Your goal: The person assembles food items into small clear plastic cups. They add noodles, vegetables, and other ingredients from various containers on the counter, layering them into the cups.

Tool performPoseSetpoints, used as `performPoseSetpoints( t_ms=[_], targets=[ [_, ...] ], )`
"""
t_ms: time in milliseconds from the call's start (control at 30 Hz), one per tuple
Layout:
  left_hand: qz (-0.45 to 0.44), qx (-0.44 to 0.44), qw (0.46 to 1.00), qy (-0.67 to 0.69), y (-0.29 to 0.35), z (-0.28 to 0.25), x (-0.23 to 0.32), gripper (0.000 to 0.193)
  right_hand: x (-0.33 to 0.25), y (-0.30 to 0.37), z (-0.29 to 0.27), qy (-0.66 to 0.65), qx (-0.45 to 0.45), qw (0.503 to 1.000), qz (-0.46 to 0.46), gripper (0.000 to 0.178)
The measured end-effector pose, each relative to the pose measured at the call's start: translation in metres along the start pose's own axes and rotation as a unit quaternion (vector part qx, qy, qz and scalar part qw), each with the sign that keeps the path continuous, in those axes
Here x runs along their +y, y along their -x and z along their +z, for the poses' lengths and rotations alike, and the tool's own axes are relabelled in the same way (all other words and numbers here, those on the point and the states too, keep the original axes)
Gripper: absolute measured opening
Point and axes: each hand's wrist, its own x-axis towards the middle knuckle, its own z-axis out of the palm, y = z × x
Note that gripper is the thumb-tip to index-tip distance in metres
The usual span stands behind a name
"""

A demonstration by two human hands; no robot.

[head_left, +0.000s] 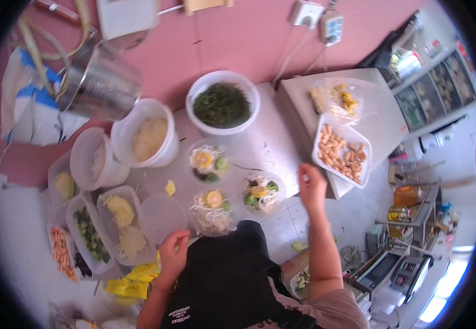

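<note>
My left hand (174,256) is beside a round translucent bowl (162,218) with nothing visible in it, fingers loosely bent and apart. My right hand (313,188) is raised near the near-left corner of a white tray (368,159) of short, light-brown sausage-like pieces (334,147). Its fingers are curled in around a small pale spot that I cannot make out. Between the hands stand three see-through bowls, the far bowl (209,162), the near bowl (214,214) and the right bowl (261,194). Each holds white strands, green vegetables and a yellow corn slice.
A white tub of dark greens (221,105) stands at the wall. Left of it are a tub of pale strands (150,140), a smaller tub (98,159) and oblong boxes, one with chopped greens (91,234). A bag of yellow pieces (343,101) lies behind the tray.
</note>
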Motion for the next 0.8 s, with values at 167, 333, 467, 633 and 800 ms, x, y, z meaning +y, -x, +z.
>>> performPoseSetpoints(
  t_ms=[167,333,467,633,800],
  targets=[
    [0.009,-0.022,0.999,-0.021,-0.008,0.008,0.011,0.012,0.111,-0.073,-0.078,0.134,0.056,0.989,0.015,0.045],
    [0.029,-0.041,0.998,-0.049,-0.016,0.02,0.026,0.012,0.131,-0.106,-0.054,0.23,-0.135,0.963,0.041,0.064],
    [0.025,-0.05,0.996,-0.069,-0.019,0.03,0.039,0.011,0.144,-0.124,-0.043,0.213,-0.072,0.97,0.092,0.052],
    [0.022,-0.055,0.996,-0.069,-0.021,0.041,0.037,0.011,0.18,-0.134,-0.06,0.179,-0.05,0.981,0.052,0.03],
    [0.009,-0.036,0.997,-0.062,-0.021,0.045,0.035,0.011,0.194,-0.13,-0.103,-0.128,0.04,0.959,0.251,0.025]
  ],
)
